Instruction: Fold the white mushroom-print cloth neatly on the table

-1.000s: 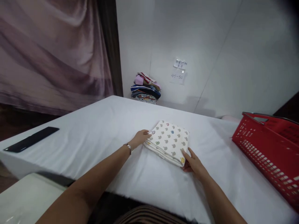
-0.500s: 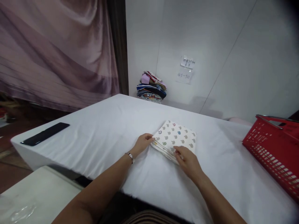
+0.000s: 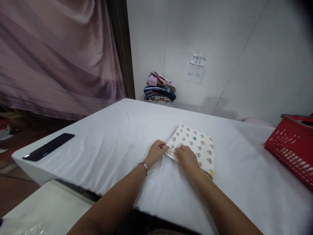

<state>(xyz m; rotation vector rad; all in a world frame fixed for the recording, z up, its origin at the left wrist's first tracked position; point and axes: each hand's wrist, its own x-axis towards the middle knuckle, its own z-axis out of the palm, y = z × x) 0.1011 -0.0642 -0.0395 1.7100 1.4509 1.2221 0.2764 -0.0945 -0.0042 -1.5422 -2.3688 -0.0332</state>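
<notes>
A folded cream cloth with small grey and coloured prints (image 3: 198, 145) lies on the white-covered table (image 3: 117, 140). My left hand (image 3: 157, 152), a watch on its wrist, has its fingers curled onto the cloth's near left corner. My right hand (image 3: 187, 157) rests on the cloth's near edge right beside the left hand, fingers bent and pinching the folded layers. Both hands touch the cloth at the same corner.
A red plastic basket (image 3: 292, 148) stands at the table's right edge. A black phone (image 3: 49, 151) lies near the left edge. A pile of folded colourful clothes (image 3: 159, 89) sits at the far side by the wall, under paper notes (image 3: 195, 68). A mauve curtain hangs left.
My right hand has slid left along the cloth's near edge, from its right corner to meet my left hand at the left corner. The view has shifted slightly.
</notes>
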